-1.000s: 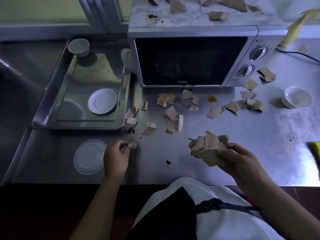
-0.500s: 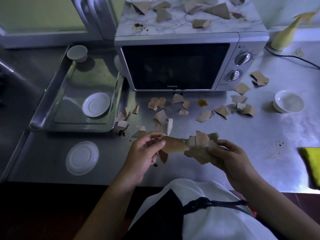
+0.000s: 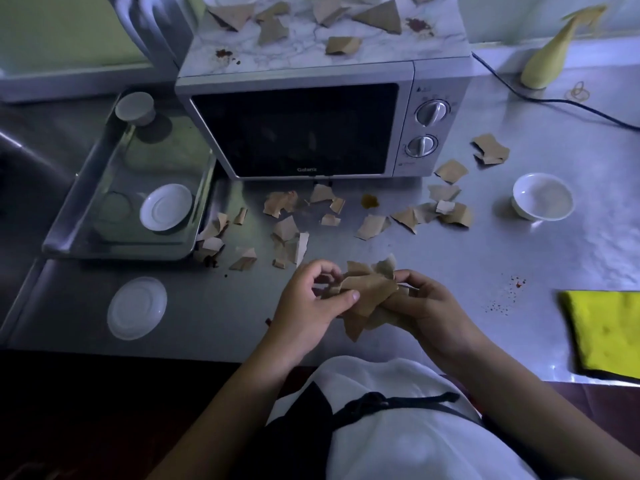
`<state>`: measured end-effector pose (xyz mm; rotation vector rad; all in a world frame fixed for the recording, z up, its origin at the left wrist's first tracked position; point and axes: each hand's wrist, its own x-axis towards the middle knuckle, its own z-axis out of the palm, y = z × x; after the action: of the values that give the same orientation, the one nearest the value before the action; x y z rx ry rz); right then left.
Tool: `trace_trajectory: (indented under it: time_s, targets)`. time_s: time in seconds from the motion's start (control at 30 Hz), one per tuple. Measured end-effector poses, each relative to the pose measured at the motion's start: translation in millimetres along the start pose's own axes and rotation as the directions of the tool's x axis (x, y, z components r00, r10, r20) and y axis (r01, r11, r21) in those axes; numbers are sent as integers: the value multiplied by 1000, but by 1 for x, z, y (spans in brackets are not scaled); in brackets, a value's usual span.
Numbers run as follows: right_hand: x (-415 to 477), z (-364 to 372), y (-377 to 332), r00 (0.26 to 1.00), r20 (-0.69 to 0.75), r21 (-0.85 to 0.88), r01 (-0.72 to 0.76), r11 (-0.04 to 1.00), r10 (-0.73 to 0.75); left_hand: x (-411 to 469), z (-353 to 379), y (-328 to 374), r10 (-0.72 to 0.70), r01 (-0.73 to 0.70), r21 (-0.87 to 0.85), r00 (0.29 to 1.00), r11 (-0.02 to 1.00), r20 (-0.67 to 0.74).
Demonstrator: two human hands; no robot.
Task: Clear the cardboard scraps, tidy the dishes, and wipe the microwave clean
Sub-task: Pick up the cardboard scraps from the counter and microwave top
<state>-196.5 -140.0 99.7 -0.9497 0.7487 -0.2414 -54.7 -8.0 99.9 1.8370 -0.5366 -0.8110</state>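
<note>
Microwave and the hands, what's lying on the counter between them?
Loose cardboard scraps lie scattered on the counter there, plus a small brownish stain, seen in the head view.

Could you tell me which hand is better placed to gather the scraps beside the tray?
Probably left: the right hand cradles the bundle, while the left hand only pinches its edge and is nearer those scraps.

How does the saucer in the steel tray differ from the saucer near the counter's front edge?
The tray saucer lies inside the steel tray; the counter saucer lies on the bare counter, nearer the person. The tray saucer looks bright white; the counter saucer looks duller, greyer. Both are round, ringed and hold no scraps.
</note>
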Motion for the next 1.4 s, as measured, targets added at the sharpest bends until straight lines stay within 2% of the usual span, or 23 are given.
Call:
trace_trajectory:
  time_s: [0.13, 0.3, 0.43, 0.57, 0.7, 0.77, 0.87, 1.03, 1.13, 1.27, 1.4]
  targets:
    - [1, -11, 1, 987, 152, 3, -53, 999, 52, -8, 5, 1, -88, 100, -152, 992, 983, 88]
    - [2, -18, 1, 951, 269, -56, -143, 988, 153, -23, 6, -3, -109, 112, -84, 993, 990, 43]
    - [4, -11, 7, 968, 206, -186, -103, 977, 141, -33, 4, -9, -93, 99, -100, 993, 990, 66]
    - [5, -7, 7, 987, 133, -181, -70, 981, 94, -35, -5, -6, -63, 80, -222, 995, 972, 82]
    - [2, -17, 2, 1000, -16, -197, -29, 980, 26, -15, -27, -21, -136, 106, -301, 987, 948, -80]
    - [-1, -24, 1, 995, -103, -192, -13, 981, -7, 4, -36, -40, -202, 168, -185, 962, 968, -182]
    - [-10, -31, 0, 975, -218, -175, 4, 985, -43, 42, -48, -77, -232, 258, 107, 949, 960, -213]
    - [-25, -30, 2, 940, -330, -163, 30, 986, -83, 108, -56, -101, -128, 177, 459, 982, 871, -136]
    - [-33, -26, 8, 916, -391, -135, 43, 990, -93, 138, -55, -98, -86, 138, 642, 990, 754, -112]
    - [-47, -18, 21, 862, -497, -104, 53, 993, -99, 160, -52, -99, -23, 51, 692, 999, 720, -49]
    - [-59, -5, 35, 806, -586, -27, 81, 996, -81, 168, -49, -110, -70, 55, 693, 997, 719, -6]
